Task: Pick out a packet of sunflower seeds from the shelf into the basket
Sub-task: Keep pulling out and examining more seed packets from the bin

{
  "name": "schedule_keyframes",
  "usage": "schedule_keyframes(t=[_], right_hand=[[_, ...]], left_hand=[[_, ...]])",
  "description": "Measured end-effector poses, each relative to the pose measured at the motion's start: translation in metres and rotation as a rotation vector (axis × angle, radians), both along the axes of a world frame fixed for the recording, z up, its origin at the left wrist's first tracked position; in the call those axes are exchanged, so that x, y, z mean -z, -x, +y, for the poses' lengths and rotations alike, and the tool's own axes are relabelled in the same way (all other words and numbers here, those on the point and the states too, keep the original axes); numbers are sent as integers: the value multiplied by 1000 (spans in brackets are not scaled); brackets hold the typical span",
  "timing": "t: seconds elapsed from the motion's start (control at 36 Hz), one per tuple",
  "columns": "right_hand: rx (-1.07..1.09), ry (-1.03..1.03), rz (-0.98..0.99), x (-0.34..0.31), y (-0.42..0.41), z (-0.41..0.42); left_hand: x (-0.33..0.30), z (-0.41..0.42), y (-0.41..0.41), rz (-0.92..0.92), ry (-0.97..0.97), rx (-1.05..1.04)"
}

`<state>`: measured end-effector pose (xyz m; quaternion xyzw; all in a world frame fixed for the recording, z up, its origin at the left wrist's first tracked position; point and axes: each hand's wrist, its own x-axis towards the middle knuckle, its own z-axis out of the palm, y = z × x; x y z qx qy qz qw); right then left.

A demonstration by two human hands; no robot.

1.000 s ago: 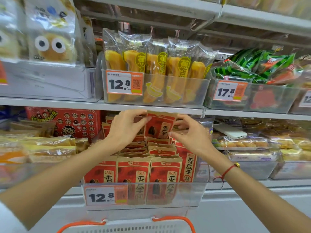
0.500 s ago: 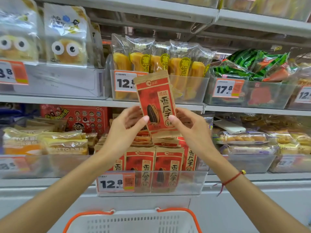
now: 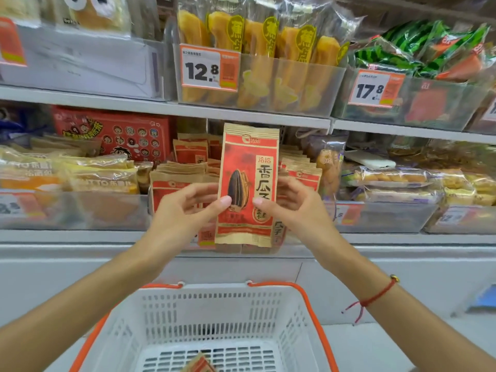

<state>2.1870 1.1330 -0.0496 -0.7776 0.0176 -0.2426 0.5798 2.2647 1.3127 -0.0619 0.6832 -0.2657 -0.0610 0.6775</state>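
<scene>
Red and kraft-brown, the sunflower seed packet [image 3: 247,183] is my landmark: I hold it upright, clear of the shelf and above the basket. Left of the packet, my left hand [image 3: 185,210] pinches its left edge, thumb on the printed front, fingers curled behind. Right of the packet, my right hand [image 3: 292,208] does the same on the other edge, thumb pressing near the printed seed. Both hands are clamped on it, neither slack.

Light, I judge, and papery: stiff at the sealed ends, giving in the middle where the seeds shift. Not fragile, a bit slick on the print, so the side edges feel like the right place to hold.

Left of the packet, a clear bin [image 3: 75,210] holds yellow-wrapped snacks. Directly behind the packet, another clear bin carries rows of the same seed packets [image 3: 177,178]. Right of the packet, a third bin [image 3: 381,216] holds wrapped pastries. Below the packet sits the white basket [image 3: 268,312] with orange handles, and on its floor I glimpse the corner of one red packet [image 3: 200,365].
</scene>
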Motion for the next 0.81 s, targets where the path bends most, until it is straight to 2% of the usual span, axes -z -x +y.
schedule_keyframes(t=[0.11,0.47,0.69,0.81], right_hand=[[68,-80,-13,0,1,4],[112,-223,163,-2,4,-6],[129,-197,94,0,5,-4],[34,-197,160,1,4,-6]], left_hand=[[7,1,3,40,-40,63],[14,-3,5,99,-83,155],[16,-3,4,107,-88,162],[15,-3,4,90,-25,105]])
